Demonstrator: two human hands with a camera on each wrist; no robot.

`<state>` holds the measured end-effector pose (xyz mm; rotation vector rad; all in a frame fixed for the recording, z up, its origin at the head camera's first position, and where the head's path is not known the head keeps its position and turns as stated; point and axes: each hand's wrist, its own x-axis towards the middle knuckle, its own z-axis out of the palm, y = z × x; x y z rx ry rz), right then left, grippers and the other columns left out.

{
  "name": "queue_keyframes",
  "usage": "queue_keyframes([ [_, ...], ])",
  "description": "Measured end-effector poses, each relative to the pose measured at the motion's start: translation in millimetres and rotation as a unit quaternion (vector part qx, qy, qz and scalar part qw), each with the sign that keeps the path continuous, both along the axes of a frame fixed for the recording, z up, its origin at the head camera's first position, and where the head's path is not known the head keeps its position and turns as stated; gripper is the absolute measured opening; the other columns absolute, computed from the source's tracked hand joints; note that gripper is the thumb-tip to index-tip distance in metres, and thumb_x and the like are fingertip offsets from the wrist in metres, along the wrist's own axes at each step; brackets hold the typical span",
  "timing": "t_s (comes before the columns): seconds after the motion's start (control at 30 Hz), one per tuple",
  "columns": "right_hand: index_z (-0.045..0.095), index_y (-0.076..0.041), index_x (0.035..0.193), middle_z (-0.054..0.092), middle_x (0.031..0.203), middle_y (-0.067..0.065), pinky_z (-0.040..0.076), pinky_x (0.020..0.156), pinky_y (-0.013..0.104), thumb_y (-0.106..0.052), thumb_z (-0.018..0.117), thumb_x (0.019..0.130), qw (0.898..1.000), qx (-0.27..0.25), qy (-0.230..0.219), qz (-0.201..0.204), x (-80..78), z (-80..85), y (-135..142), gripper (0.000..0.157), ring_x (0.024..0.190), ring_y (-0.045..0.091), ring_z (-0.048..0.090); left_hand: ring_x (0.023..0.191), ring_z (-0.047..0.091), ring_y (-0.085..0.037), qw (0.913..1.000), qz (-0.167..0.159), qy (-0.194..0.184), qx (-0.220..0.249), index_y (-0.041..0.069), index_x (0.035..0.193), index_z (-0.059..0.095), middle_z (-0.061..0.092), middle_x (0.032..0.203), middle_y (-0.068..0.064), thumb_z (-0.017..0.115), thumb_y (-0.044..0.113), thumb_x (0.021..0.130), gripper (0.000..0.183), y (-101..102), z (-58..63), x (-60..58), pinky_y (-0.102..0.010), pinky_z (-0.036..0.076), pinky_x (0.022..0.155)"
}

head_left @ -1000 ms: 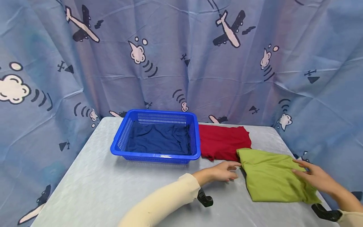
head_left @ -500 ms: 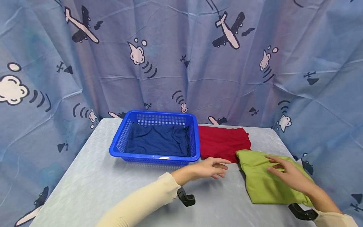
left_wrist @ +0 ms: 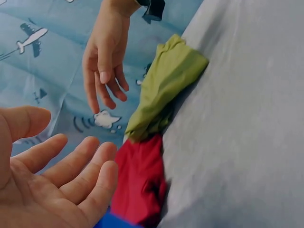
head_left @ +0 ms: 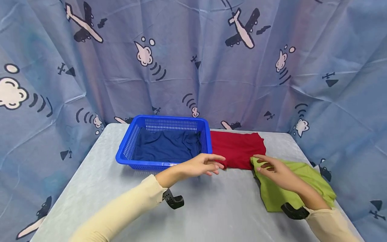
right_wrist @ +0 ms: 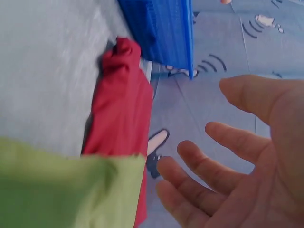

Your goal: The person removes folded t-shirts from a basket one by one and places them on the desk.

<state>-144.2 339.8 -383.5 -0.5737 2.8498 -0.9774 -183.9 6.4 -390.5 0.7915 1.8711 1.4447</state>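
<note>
Cloth in red (head_left: 238, 148) lies beyond and between my left hand (head_left: 196, 165) and right hand (head_left: 279, 173), long axis left to right, just beside the blue basket (head_left: 136, 162). Both hover, fingers loosely bent, nothing held; right one over green cloth (head_left: 273, 195). Nearer hand: can't tell.

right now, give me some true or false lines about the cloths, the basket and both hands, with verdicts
1. The dark blue cloth lies inside the blue basket. True.
2. The red cloth and the green cloth are outside the blue basket. True.
3. In the head view, the green cloth is left of the blue basket. False: it is to the right.
4. The right hand holds nothing. True.
5. The left hand grips the red cloth. False: it holds nothing.
</note>
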Motion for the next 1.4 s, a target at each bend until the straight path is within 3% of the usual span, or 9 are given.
queue_keyframes([
  [0.17,0.052,0.002,0.143,0.061,0.135,0.023,0.056,0.088,0.024,-0.016,0.061,0.101,1.000,-0.010,0.003,0.014,-10.3,7.0,-18,0.047,0.109,0.031,0.065,0.122,0.065,-0.026,0.9994,0.027,0.020,-0.008,0.010,0.153,0.043,0.060,0.144,-0.017,0.047,0.017,0.107,0.047,-24,6.7,-6.8,-0.043,0.053,0.105],
  [0.37,0.053,0.001,0.143,0.058,0.140,0.023,0.055,0.088,0.025,-0.014,0.062,0.099,0.999,-0.036,0.002,0.034,-22.2,14.3,-41,0.047,0.110,0.032,0.065,0.123,0.063,-0.035,0.9967,0.066,0.046,-0.009,0.007,0.153,0.043,0.059,0.143,-0.020,0.045,0.012,0.106,0.047,-48,13.3,-15.2,-0.047,0.053,0.104],
  [0.5,0.054,0.000,0.142,0.057,0.141,0.022,0.056,0.094,0.037,-0.015,0.063,0.099,0.999,-0.034,0.006,0.037,-29.8,18.0,-53,0.047,0.112,0.033,0.065,0.127,0.060,-0.040,0.9955,0.078,0.052,-0.015,0.010,0.153,0.044,0.059,0.144,-0.019,0.045,0.013,0.106,0.047,-62,16.7,-20.7,-0.052,0.050,0.107],
  [0.7,0.053,0.000,0.143,0.054,0.145,0.023,0.053,0.100,0.055,-0.016,0.062,0.099,0.998,-0.044,-0.009,0.046,-40.8,19.3,-78,0.048,0.120,0.038,0.062,0.124,0.062,-0.034,0.9919,0.100,0.069,-0.038,0.011,0.153,0.044,0.060,0.143,-0.017,0.045,0.017,0.108,0.045,-93,17.6,-23.1,-0.054,0.049,0.107],
  [1.0,0.052,-0.003,0.145,0.055,0.146,0.021,0.050,0.105,0.057,-0.017,0.061,0.099,0.996,-0.065,-0.021,0.061,-50.9,22.1,-110,0.049,0.127,0.041,0.058,0.129,0.059,-0.037,0.9870,0.126,0.075,-0.066,0.008,0.155,0.039,0.055,0.147,-0.021,0.046,0.020,0.108,0.049,-136,20.9,-25.3,-0.054,0.049,0.107],
  [1.27,0.046,-0.002,0.149,0.053,0.148,0.023,0.052,0.104,0.054,-0.018,0.057,0.103,0.984,-0.146,-0.077,0.071,-63.3,23.5,-132,0.050,0.130,0.040,0.058,0.134,0.053,-0.044,0.9819,0.140,0.076,-0.102,0.005,0.158,0.032,0.049,0.151,-0.026,0.042,0.020,0.109,0.052,-165,22.3,-30.4,-0.053,0.049,0.108],
  [1.4,0.043,-0.002,0.151,0.047,0.152,0.026,0.053,0.103,0.053,-0.017,0.055,0.104,0.979,-0.164,-0.098,0.065,-67.8,23.3,-143,0.051,0.126,0.042,0.061,0.137,0.049,-0.046,0.9802,0.150,0.058,-0.115,0.004,0.160,0.026,0.045,0.154,-0.027,0.042,0.021,0.109,0.055,-177,20.5,-36.0,-0.053,0.047,0.110],
])
